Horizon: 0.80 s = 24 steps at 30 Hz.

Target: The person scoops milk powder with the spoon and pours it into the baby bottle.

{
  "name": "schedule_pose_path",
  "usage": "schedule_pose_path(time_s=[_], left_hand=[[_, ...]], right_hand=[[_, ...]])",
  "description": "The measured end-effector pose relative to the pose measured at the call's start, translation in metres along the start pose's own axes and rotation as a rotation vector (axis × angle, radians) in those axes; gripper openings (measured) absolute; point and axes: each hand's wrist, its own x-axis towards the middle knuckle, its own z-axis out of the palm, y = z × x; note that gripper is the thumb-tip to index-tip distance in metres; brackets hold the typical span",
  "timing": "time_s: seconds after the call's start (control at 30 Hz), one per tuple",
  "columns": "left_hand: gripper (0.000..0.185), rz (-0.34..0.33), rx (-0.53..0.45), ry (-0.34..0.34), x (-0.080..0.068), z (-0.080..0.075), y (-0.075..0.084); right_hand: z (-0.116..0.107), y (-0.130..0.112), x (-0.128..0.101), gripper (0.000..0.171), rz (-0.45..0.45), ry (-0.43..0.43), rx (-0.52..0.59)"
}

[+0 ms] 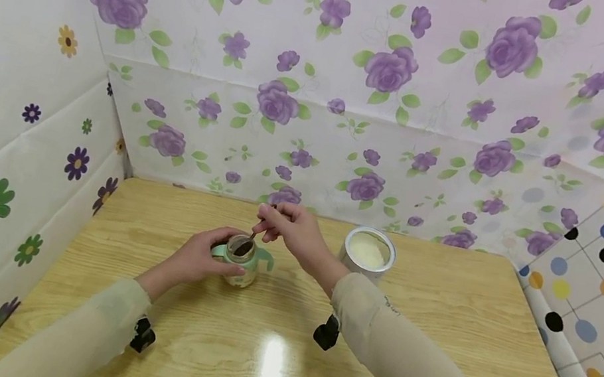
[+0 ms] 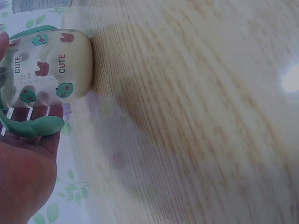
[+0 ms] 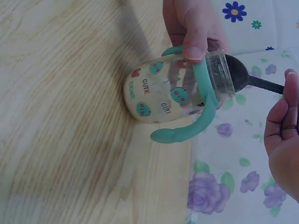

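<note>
A baby bottle (image 1: 242, 278) with two green handles and a CUTE print stands uncapped on the wooden table. My left hand (image 1: 199, 256) holds it from the left, thumb across the near side below the neck. My right hand (image 1: 294, 231) pinches the handle of a dark spoon (image 3: 238, 72) above the bottle. The spoon's bowl is at the bottle's open mouth, tilted down into it, partly inside the clear neck. Pale contents show through the bottle (image 2: 51, 65) in the left wrist view. The far fingers of my left hand are partly hidden behind the bottle.
An open can (image 1: 349, 265) of pale powder (image 1: 366, 252) stands at the back right, beside my right forearm. The wooden table (image 1: 441, 294) meets flower-printed cloth behind and at the left, and dotted cloth at the right.
</note>
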Motion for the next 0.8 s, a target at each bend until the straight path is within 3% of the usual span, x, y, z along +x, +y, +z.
schedule_pose_path(time_s=[0.27, 0.57, 0.8], left_hand=[[0.067, -0.017, -0.033, -0.004, -0.001, 0.001, 0.000], [0.067, -0.013, -0.037, -0.008, 0.000, 0.000, 0.000], [0.069, -0.029, -0.033, -0.013, -0.001, -0.001, -0.001]], right_hand=[[-0.003, -0.003, 0.003, 0.031, -0.076, 0.093, 0.015], [-0.009, -0.004, 0.002, 0.033, -0.073, 0.108, 0.076], [-0.041, -0.015, -0.010, 0.035, -0.014, 0.214, 0.229]])
